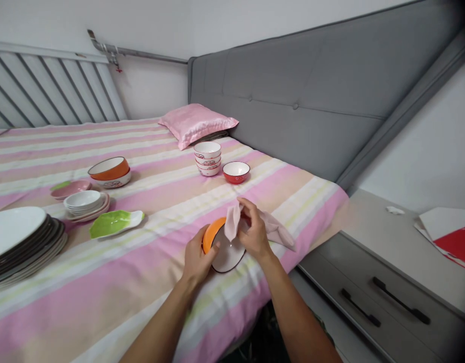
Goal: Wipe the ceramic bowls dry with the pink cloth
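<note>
My left hand (199, 254) grips the rim of an orange bowl (227, 256) with a white inside and a dark edge. The bowl is tilted, its opening facing me, just above the striped bedspread (141, 282). In my right hand (255, 232) a pale pink cloth (233, 222) is pinched between the fingers, with one end hanging over the bowl's inside. The rest of the cloth trails to the right onto the bed. Beyond my hands stand a red bowl (236, 173) and a stack of several white patterned bowls (207, 159).
At left lie a stack of plates (20, 237), a green leaf-shaped dish (117, 223), small white dishes (83, 200), a pink dish (71, 189) and two stacked bowls (110, 171). A pink pillow (198, 122) rests by the grey headboard (292, 80). A drawer cabinet (383, 272) stands right.
</note>
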`<state>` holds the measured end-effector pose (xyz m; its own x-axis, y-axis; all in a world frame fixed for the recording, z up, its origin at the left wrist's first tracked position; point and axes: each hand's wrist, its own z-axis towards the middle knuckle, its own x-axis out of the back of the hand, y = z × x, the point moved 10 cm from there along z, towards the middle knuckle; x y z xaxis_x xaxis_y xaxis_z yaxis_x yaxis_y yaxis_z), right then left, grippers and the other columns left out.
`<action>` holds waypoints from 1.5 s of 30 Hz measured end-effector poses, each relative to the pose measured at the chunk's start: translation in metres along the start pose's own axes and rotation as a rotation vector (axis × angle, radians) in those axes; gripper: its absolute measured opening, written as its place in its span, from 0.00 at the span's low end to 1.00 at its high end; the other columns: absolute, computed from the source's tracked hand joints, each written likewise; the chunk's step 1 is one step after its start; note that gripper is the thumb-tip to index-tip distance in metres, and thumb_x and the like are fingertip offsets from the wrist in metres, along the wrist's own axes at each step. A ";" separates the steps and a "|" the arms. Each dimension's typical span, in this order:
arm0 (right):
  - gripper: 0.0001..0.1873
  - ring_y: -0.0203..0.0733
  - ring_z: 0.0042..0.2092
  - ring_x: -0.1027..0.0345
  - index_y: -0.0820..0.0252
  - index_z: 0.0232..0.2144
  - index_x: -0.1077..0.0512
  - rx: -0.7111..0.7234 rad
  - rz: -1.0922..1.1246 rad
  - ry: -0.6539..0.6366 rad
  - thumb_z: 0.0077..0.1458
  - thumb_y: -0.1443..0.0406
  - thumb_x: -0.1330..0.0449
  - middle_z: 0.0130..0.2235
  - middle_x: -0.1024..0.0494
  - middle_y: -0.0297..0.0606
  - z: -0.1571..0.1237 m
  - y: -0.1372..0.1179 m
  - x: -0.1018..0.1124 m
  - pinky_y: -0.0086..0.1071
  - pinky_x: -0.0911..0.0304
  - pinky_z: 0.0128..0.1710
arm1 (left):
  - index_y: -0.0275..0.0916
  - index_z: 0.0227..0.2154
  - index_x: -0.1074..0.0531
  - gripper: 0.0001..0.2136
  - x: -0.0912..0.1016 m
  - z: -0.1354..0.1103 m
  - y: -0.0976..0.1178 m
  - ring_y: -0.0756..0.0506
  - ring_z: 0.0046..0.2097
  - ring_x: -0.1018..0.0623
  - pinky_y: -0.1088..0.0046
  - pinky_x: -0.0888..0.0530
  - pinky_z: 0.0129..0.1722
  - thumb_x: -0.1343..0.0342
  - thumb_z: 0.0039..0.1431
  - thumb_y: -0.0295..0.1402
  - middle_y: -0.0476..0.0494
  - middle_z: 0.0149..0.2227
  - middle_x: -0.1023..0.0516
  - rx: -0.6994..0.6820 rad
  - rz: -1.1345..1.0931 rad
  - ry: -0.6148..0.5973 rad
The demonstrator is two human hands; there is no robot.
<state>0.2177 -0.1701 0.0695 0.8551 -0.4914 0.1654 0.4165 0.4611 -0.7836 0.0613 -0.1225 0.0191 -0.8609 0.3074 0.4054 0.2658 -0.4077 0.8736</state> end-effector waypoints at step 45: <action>0.08 0.50 0.57 0.38 0.57 0.24 0.29 0.046 0.099 -0.176 0.54 0.64 0.45 0.51 0.25 0.41 -0.008 -0.031 0.001 0.48 0.43 0.56 | 0.35 0.50 0.31 0.23 -0.002 0.002 -0.005 0.37 0.47 0.26 0.65 0.31 0.45 0.51 0.55 0.43 0.39 0.47 0.24 0.091 -0.034 -0.035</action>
<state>0.2029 -0.1911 0.0893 0.9317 -0.3070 0.1940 0.3378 0.5363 -0.7735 0.0624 -0.1193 0.0150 -0.8548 0.3503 0.3828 0.2763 -0.3171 0.9072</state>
